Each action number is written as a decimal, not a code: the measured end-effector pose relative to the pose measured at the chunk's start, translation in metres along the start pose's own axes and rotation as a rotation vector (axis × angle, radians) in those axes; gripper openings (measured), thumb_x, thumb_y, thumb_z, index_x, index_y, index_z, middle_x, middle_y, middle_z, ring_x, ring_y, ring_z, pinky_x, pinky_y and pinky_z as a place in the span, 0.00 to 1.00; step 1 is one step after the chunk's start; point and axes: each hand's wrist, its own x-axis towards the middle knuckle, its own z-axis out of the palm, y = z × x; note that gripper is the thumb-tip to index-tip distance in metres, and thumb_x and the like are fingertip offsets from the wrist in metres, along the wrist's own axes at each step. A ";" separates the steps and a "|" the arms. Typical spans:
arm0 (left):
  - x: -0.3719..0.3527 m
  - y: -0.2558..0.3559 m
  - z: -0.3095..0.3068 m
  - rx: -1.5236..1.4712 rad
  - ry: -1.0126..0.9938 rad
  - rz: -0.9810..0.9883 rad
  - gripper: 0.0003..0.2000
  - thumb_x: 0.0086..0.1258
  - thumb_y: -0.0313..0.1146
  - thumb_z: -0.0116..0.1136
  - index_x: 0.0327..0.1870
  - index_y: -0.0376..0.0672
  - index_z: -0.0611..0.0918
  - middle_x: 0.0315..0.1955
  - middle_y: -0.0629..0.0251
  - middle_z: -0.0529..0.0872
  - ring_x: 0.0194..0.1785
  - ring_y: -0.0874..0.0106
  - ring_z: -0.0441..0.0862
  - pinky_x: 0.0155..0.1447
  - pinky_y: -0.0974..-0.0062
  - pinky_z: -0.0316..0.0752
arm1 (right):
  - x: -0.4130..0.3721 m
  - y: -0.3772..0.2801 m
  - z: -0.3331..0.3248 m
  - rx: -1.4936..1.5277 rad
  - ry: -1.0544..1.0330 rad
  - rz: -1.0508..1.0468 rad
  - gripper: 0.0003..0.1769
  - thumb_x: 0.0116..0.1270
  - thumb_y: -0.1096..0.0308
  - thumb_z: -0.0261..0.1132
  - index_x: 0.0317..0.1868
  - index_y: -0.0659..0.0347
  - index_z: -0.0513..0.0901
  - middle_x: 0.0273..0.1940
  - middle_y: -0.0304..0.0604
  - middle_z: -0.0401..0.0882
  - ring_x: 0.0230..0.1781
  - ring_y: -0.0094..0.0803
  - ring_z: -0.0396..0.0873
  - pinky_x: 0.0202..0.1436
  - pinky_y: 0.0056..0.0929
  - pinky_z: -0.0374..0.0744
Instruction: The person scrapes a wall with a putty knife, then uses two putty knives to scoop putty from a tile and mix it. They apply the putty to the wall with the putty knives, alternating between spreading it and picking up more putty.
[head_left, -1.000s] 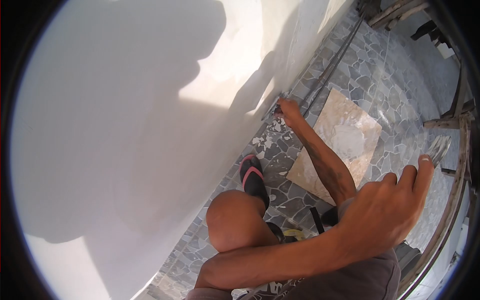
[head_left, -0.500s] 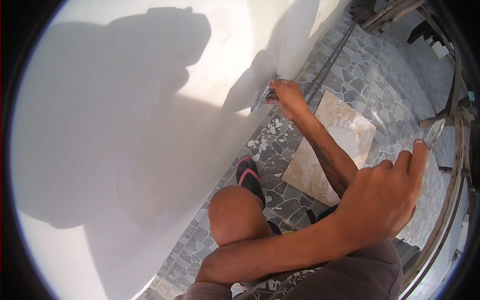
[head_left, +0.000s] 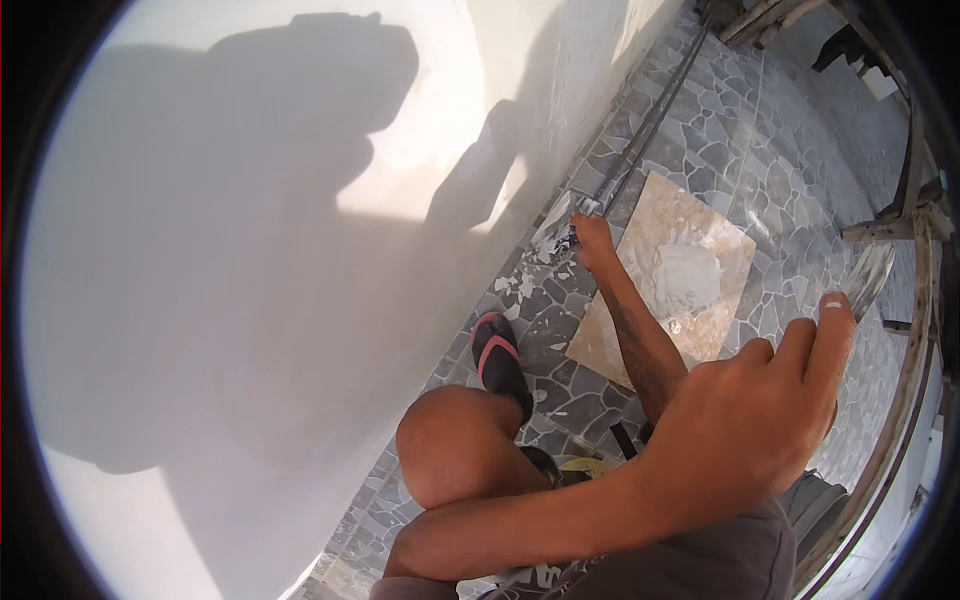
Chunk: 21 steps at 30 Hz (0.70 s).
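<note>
a: where's the right hand [head_left: 597,238]?

b: down at the foot of the white wall [head_left: 250,330], arm stretched out straight. its fingers are closed round the handle of a putty knife [head_left: 553,232], and the paste-white blade sits in the corner where the wall meets the stone-pattern floor [head_left: 740,130].

a: why so low and so far out?

b: my guess is the reach explains the crouch: one knee [head_left: 450,455] is up, and a foot in a pink-strapped sandal [head_left: 497,362] is planted close to the wall to steady the lean. the blade looks turned toward the wall face rather than the floor.

a: and the left hand [head_left: 745,440]?

b: close to the camera, its forearm laid across the knee. the fingers are curled, with one stretched out and white paste on its nail, and a second metal blade [head_left: 868,280] sticks out past it. the hand hides the handle, but i'd say it is clamped on that blade and parked there, off the floor.

a: what's between the two hands?

b: a loose marble-look tile [head_left: 720,250] lies flat on the floor, just beside the outstretched arm, with a mound of white paste [head_left: 688,275] on it. it probably lies there so either blade can get to the paste.

a: anything else near the knife?

b: white flecks [head_left: 522,285] are scattered on the floor under it, and thin dark cables [head_left: 645,125] run along the base of the wall beyond.
</note>
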 end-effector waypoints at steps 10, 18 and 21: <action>-0.002 -0.011 -0.002 -0.031 -0.097 0.019 0.29 0.62 0.27 0.59 0.62 0.19 0.67 0.34 0.52 0.79 0.23 0.67 0.79 0.20 0.73 0.73 | 0.060 0.067 0.016 -0.179 0.088 -0.050 0.17 0.62 0.68 0.60 0.42 0.78 0.78 0.31 0.50 0.78 0.29 0.39 0.78 0.29 0.43 0.78; -0.004 -0.018 -0.003 0.002 -0.032 0.036 0.30 0.61 0.26 0.59 0.63 0.18 0.66 0.36 0.49 0.80 0.22 0.68 0.77 0.21 0.75 0.73 | 0.084 0.068 0.029 -0.161 -0.027 0.068 0.19 0.67 0.66 0.59 0.52 0.72 0.73 0.45 0.56 0.76 0.48 0.53 0.79 0.52 0.58 0.78; -0.004 -0.018 -0.004 -0.020 -0.019 0.038 0.30 0.61 0.26 0.59 0.63 0.17 0.66 0.36 0.49 0.80 0.22 0.68 0.76 0.22 0.75 0.73 | 0.083 0.064 0.033 -0.140 -0.071 0.073 0.17 0.67 0.67 0.59 0.51 0.70 0.74 0.44 0.55 0.76 0.48 0.52 0.79 0.51 0.58 0.80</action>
